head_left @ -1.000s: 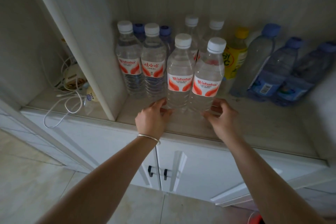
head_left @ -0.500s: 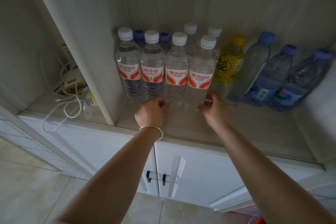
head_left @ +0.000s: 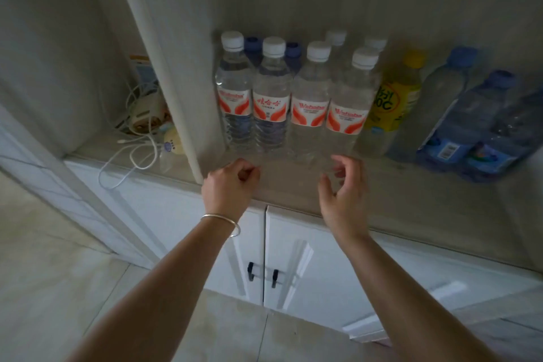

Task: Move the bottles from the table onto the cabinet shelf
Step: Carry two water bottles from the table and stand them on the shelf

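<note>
Four clear water bottles with white caps and red labels stand upright in a front row on the cabinet shelf point(head_left: 411, 200). The two right ones are bottle three point(head_left: 310, 109) and bottle four point(head_left: 346, 117); more capped bottles stand behind the row. My left hand point(head_left: 229, 185) hovers just in front of the row with loosely curled fingers and holds nothing. My right hand point(head_left: 343, 185) is a little short of bottle four, fingers relaxed and apart, also empty. Neither hand touches a bottle.
A yellow drink bottle point(head_left: 390, 97) and several blue-capped bottles point(head_left: 470, 117) fill the shelf's right side, some leaning. A vertical divider panel point(head_left: 164, 67) separates a left bay holding tangled white cables point(head_left: 138, 153). White cabinet doors point(head_left: 308, 250) lie below the shelf.
Both hands pushed the two right bottles back into line with the row, then let go and drew back toward the shelf's front edge.
</note>
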